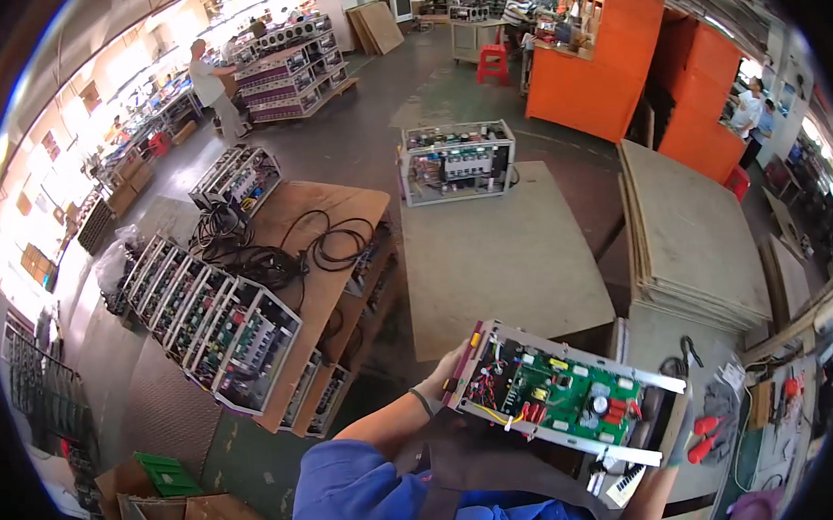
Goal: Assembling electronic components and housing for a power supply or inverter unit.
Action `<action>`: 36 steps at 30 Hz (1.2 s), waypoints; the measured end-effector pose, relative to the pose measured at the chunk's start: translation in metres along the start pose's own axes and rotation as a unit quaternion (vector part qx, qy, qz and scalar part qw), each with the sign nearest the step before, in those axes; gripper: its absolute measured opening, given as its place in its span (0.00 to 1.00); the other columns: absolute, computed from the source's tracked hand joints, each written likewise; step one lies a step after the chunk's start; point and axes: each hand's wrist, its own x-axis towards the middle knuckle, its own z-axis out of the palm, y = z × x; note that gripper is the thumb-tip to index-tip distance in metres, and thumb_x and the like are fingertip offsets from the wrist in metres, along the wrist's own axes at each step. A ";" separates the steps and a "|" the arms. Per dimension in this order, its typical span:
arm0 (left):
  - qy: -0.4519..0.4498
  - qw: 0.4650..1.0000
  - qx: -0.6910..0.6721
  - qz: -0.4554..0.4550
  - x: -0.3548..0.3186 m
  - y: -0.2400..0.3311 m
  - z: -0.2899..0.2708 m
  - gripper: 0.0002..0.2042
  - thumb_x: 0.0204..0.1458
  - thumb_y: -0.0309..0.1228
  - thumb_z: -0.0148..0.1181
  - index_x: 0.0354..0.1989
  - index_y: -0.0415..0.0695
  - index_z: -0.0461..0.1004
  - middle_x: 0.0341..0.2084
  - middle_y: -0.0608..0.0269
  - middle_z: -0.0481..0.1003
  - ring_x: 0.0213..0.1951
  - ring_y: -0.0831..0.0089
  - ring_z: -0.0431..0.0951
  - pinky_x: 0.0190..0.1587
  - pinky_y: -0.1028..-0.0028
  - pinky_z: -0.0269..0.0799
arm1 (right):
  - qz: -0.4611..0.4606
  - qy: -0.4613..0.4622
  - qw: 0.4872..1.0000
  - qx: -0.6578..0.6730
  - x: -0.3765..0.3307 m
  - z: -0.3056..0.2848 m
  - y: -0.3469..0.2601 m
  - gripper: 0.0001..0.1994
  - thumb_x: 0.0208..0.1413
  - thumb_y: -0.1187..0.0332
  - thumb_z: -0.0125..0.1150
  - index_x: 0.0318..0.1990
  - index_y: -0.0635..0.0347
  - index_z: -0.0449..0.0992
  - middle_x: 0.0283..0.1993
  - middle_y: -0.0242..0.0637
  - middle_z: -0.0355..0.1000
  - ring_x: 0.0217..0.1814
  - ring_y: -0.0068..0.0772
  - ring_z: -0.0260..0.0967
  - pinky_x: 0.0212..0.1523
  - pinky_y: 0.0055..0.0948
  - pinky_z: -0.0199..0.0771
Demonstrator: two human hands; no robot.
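An open metal-framed electronic unit [571, 397] with a green circuit board is in front of my body, tilted, its bare side facing up. Red, yellow and black wires run near its left end. My left hand [447, 372] grips the panel at that end, its fingers partly hidden behind it. At the opposite end my right hand [666, 475] holds the frame from below, mostly hidden by the unit. A similar unit [459, 162] stands upright at the far edge of a board-topped platform [500, 266] ahead of me.
To the left, a row of framed units [210, 315] and black cables [268, 262] rest on a wooden pallet stack [340, 203]. Stacked boards [704, 238] lie at right, above a bench with red-handled tools [703, 438]. A person [212, 88] stands beside stacked units farther back.
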 end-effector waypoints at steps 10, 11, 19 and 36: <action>0.157 0.974 -0.034 0.163 0.069 0.172 -0.090 0.20 0.63 0.46 0.51 0.46 0.41 0.78 0.34 0.56 0.80 0.33 0.61 0.82 0.37 0.62 0.81 | 0.107 -0.130 0.977 -0.127 0.350 0.082 0.115 0.14 0.68 0.58 0.54 0.55 0.53 0.73 0.47 0.33 0.75 0.47 0.26 0.73 0.53 0.31 0.76; 0.093 0.972 -0.062 0.208 0.085 0.195 -0.099 0.16 0.63 0.37 0.51 0.48 0.38 0.77 0.42 0.51 0.81 0.40 0.58 0.83 0.46 0.58 0.82 | 0.089 -0.139 0.976 -0.144 0.385 0.101 0.126 0.13 0.68 0.58 0.56 0.54 0.53 0.72 0.47 0.33 0.75 0.47 0.27 0.74 0.52 0.32 0.77; 0.203 0.946 -0.074 0.242 0.206 0.308 -0.170 0.14 0.66 0.35 0.50 0.51 0.39 0.76 0.45 0.55 0.80 0.43 0.61 0.81 0.47 0.60 0.80 | 0.211 -0.177 0.958 -0.084 0.575 0.206 0.201 0.09 0.67 0.58 0.57 0.45 0.51 0.74 0.40 0.33 0.75 0.40 0.30 0.76 0.35 0.33 0.82; 0.213 0.923 -0.109 0.302 0.233 0.378 -0.172 0.16 0.67 0.45 0.53 0.49 0.47 0.76 0.34 0.66 0.81 0.32 0.72 0.83 0.36 0.71 0.81 | 0.110 -0.213 0.944 -0.225 0.639 0.236 0.276 0.27 0.62 0.56 0.58 0.64 0.63 0.67 0.56 0.45 0.73 0.54 0.37 0.75 0.56 0.33 0.79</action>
